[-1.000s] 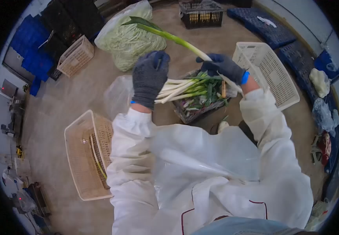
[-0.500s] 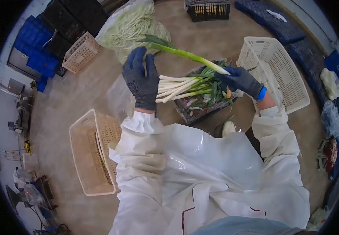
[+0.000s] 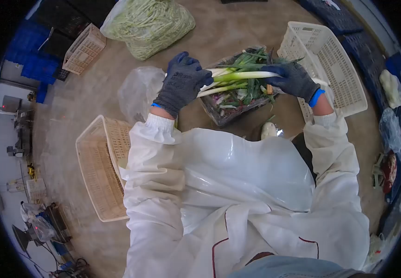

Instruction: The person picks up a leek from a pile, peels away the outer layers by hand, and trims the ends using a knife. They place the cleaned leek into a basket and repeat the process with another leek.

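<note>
Between my two gloved hands a leek (image 3: 246, 75) is stretched level, its white end to the right. My left hand (image 3: 184, 81), in a dark grey glove, is curled round the green part. The white end sits in the closed fingers of my right hand (image 3: 295, 79). Under the leek stands a plastic-lined crate (image 3: 226, 119) with green leaves, trimmings and more leeks in it. Several white stalks stick out past its left side, partly hidden behind my left hand. Where the leek's leaf tips lie is hidden by that hand.
A cream crate (image 3: 344, 65) stands on the right, another cream crate (image 3: 86, 171) at the lower left. A clear bag of green vegetables (image 3: 156, 28) lies at the far side, with a crumpled plastic bag (image 3: 137, 92) nearer. A pale vegetable (image 3: 268, 130) is close to my apron.
My left hand, open before, has closed round the green part of the leek. The leek has gone from slanted to level and come lower. The whole view has shifted slightly.
</note>
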A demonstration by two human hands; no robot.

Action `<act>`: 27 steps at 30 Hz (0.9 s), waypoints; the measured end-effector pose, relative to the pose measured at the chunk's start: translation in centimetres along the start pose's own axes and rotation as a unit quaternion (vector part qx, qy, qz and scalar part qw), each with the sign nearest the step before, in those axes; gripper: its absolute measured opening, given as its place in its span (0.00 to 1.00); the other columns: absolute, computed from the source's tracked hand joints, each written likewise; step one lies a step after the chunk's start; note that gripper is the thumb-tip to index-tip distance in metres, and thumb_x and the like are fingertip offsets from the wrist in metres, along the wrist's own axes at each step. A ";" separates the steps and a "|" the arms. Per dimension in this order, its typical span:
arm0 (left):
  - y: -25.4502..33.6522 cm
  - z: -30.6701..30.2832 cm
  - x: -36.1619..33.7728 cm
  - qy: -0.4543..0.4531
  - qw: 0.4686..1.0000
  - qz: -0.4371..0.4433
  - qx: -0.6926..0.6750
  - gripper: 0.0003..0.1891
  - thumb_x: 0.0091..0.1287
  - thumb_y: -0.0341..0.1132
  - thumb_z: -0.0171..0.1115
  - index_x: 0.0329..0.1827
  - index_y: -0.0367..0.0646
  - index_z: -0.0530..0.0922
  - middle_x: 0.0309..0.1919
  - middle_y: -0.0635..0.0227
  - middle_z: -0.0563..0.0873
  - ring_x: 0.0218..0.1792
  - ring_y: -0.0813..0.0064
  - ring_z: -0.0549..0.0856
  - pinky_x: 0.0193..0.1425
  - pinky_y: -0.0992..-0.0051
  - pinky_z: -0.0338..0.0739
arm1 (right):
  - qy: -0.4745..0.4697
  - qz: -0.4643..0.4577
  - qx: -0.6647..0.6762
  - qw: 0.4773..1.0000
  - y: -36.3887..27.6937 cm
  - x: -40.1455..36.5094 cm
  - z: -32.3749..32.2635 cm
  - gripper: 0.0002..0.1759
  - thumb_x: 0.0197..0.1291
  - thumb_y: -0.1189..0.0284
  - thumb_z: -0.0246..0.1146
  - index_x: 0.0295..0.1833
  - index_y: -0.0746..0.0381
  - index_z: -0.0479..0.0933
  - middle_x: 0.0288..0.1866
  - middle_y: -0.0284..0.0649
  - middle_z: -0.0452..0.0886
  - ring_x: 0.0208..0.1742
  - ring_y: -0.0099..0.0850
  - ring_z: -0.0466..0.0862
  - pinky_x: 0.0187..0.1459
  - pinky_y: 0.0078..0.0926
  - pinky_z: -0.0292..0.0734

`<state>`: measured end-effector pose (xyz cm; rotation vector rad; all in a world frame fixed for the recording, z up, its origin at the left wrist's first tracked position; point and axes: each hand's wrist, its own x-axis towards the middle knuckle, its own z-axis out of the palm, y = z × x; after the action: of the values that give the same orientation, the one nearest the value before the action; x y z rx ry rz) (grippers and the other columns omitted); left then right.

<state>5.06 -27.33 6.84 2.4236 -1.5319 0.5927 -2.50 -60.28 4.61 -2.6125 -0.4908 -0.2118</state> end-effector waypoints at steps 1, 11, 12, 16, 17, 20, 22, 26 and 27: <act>0.2 0.2 0.0 -0.011 1.000 -0.005 -0.011 0.05 0.51 0.34 0.62 0.30 0.52 0.84 0.24 0.66 0.76 0.37 0.60 0.77 0.53 0.60 0.69 | 0.017 -0.012 -0.026 0.999 0.2 -0.2 0.2 0.20 0.53 0.59 0.69 0.52 0.49 0.82 0.40 0.42 0.84 0.40 0.42 0.84 0.44 0.40 0.77; -4.1 3.7 -3.1 -0.048 0.950 -0.308 -0.014 0.09 0.55 0.35 0.57 0.28 0.42 0.84 0.30 0.59 0.87 0.36 0.56 0.83 0.45 0.60 0.75 | 0.222 -0.102 -0.298 0.923 0.4 -0.5 -4.5 0.27 0.47 0.68 0.67 0.58 0.43 0.79 0.38 0.33 0.83 0.38 0.35 0.82 0.43 0.36 0.75; -5.1 3.3 -4.0 -0.062 0.928 -0.367 -0.017 0.09 0.55 0.36 0.58 0.31 0.46 0.86 0.31 0.59 0.87 0.37 0.56 0.83 0.45 0.60 0.75 | 0.255 -0.076 -0.269 0.926 0.8 -0.6 -5.0 0.26 0.48 0.72 0.65 0.57 0.45 0.79 0.35 0.33 0.82 0.38 0.36 0.82 0.42 0.37 0.75; -4.3 3.7 -4.2 -0.007 0.915 -0.369 -0.164 0.10 0.58 0.33 0.60 0.36 0.39 0.85 0.33 0.58 0.88 0.39 0.62 0.86 0.47 0.68 0.78 | 0.266 0.019 -0.130 0.955 3.8 -1.7 -4.9 0.23 0.52 0.71 0.65 0.57 0.50 0.80 0.38 0.39 0.83 0.39 0.42 0.82 0.43 0.38 0.76; -3.2 4.1 -3.2 -0.027 0.868 -0.406 -0.284 0.12 0.61 0.35 0.62 0.42 0.36 0.84 0.37 0.58 0.88 0.42 0.65 0.87 0.51 0.70 0.77 | 0.256 0.047 -0.100 0.960 4.0 -1.6 -4.4 0.21 0.53 0.70 0.65 0.56 0.50 0.80 0.39 0.40 0.83 0.40 0.42 0.82 0.44 0.38 0.77; 0.6 3.7 0.3 0.015 0.922 -0.323 -0.213 0.15 0.63 0.38 0.64 0.48 0.36 0.82 0.43 0.56 0.87 0.46 0.65 0.85 0.53 0.71 0.77 | 0.201 0.128 0.014 0.971 3.7 -0.9 -2.8 0.18 0.59 0.66 0.65 0.55 0.54 0.80 0.42 0.44 0.85 0.41 0.42 0.85 0.48 0.35 0.78; 1.9 3.2 1.8 0.036 0.924 -0.307 -0.226 0.14 0.66 0.37 0.62 0.49 0.37 0.83 0.47 0.55 0.86 0.48 0.65 0.85 0.54 0.73 0.77 | 0.094 0.199 0.243 0.945 2.9 -0.5 -2.1 0.18 0.61 0.65 0.65 0.56 0.58 0.80 0.39 0.36 0.85 0.36 0.27 0.83 0.42 0.24 0.77; 3.7 3.1 2.9 0.133 0.796 -0.257 -0.531 0.12 0.69 0.30 0.57 0.52 0.37 0.81 0.51 0.56 0.83 0.50 0.65 0.84 0.56 0.73 0.77 | -0.052 0.208 0.432 0.876 -0.8 0.8 -0.9 0.17 0.64 0.65 0.62 0.56 0.59 0.81 0.34 0.30 0.82 0.29 0.14 0.76 0.33 0.12 0.72; 3.7 2.6 3.1 0.145 0.839 -0.200 -0.486 0.12 0.70 0.29 0.55 0.53 0.37 0.80 0.53 0.58 0.83 0.50 0.67 0.84 0.56 0.73 0.77 | -0.082 0.206 0.434 0.873 -2.0 1.0 -1.0 0.17 0.65 0.63 0.61 0.55 0.59 0.81 0.34 0.31 0.82 0.28 0.15 0.76 0.32 0.12 0.72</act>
<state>3.45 -32.46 5.73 1.6501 -0.8184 0.0334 -2.36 -58.77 6.54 -1.7764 -0.0286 0.3147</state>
